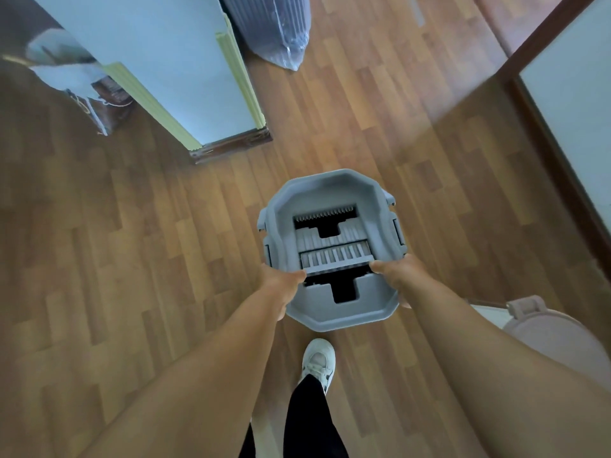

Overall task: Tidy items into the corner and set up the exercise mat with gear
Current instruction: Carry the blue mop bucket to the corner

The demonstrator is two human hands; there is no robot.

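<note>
A grey plastic mop bucket [334,200] with a slotted wringer insert hangs above the wooden floor in the middle of the head view. My left hand [281,285] grips its left rim, thumb over the inner edge. My right hand [396,276] grips the right rim the same way, fingers under the side. The bucket is held level between both hands, in front of my white shoe [317,361].
A pale wall corner with a dark skirting board [231,147] juts out ahead on the left. A plastic-wrapped ribbed item [274,31] stands at the top. A bag with cloth [82,84] lies far left, a pinkish lidded bin [549,332] at the right, and a framed door [562,94] beyond it.
</note>
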